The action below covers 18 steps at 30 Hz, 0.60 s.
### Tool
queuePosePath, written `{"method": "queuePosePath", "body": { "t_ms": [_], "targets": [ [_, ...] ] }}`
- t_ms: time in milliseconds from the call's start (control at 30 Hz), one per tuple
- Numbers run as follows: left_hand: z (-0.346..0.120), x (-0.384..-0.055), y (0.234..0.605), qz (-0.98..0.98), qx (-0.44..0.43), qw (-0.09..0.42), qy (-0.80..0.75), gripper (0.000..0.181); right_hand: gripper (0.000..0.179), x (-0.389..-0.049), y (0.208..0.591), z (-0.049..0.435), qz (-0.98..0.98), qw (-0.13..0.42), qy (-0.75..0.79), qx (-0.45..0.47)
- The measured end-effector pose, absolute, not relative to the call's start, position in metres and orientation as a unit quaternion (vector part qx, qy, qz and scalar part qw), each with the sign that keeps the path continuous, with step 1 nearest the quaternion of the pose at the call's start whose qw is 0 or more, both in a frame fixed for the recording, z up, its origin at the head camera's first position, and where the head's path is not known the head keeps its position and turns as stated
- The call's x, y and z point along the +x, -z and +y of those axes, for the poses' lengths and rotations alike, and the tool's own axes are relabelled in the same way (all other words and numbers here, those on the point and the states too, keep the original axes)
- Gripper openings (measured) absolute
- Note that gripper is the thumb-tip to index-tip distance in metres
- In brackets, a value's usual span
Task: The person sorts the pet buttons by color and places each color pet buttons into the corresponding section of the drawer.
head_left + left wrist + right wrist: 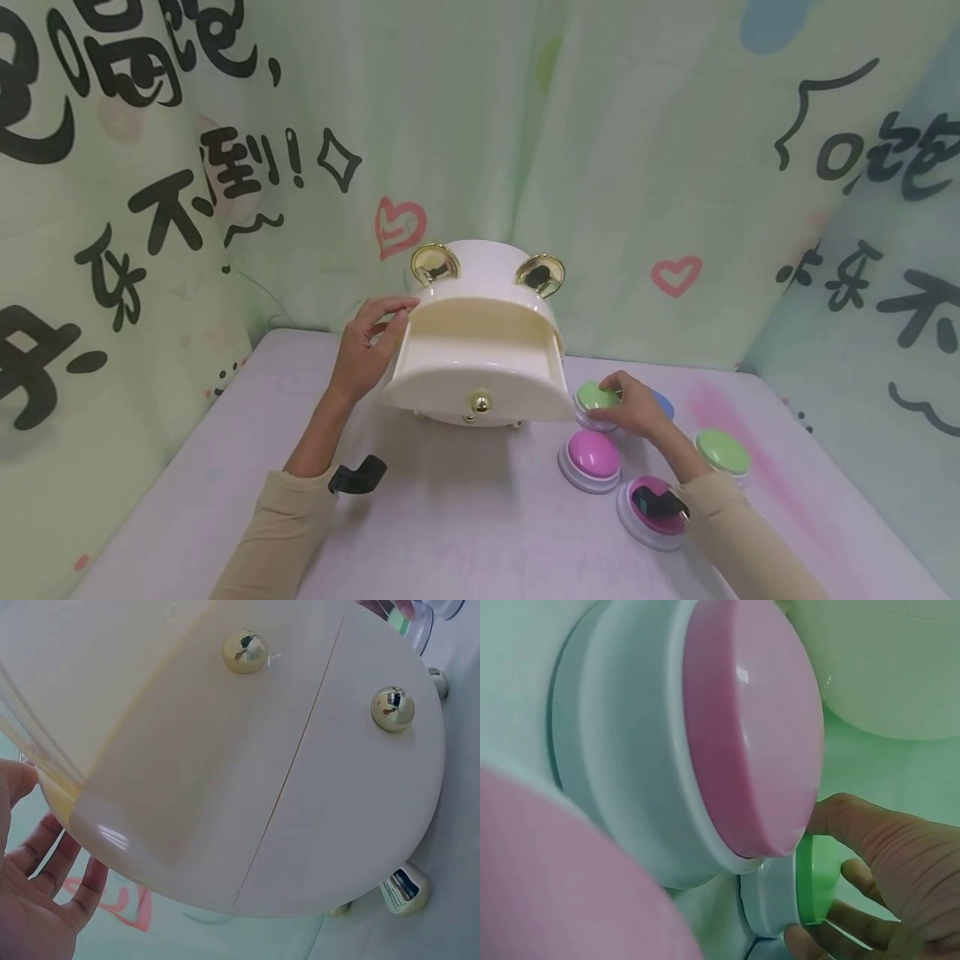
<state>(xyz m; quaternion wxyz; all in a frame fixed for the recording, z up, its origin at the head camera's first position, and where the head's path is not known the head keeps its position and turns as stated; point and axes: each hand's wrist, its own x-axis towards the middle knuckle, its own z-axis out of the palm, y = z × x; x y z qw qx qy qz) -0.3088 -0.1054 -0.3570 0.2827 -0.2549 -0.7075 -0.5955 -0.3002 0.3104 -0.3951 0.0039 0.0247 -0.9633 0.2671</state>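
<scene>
A glossy white cabinet (487,271) with two gold-rimmed, eye-like knobs on top stands at the back of the table. Its upper drawer (480,387), with a gold knob, is pulled out toward me. My left hand (367,346) rests against the cabinet's upper left side; the left wrist view shows the thumb near the drawer's edge and the fingers (90,889) along the side. To the cabinet's right, my right hand (633,404) grips a round green-topped button (597,394) with a white base. In the right wrist view, thumb and fingers surround that green button (817,877).
A pink button (592,454) sits in front of the held one, with another pink button (651,517) nearer me under the right wrist's camera. Further right is a second green button (722,451). Partly behind the right hand is a blue button (663,405). Printed curtains (600,150) enclose the table.
</scene>
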Motion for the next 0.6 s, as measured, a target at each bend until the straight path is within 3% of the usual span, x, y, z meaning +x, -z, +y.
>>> {"method": "queuePosePath", "body": {
  "t_ms": [600],
  "targets": [
    [-0.105, -0.307, 0.356, -0.709, -0.254, 0.282, 0.595, 0.023, 0.068, -0.288, 0.393, 0.313, -0.948, 0.043, -0.315, -0.003]
  ]
}}
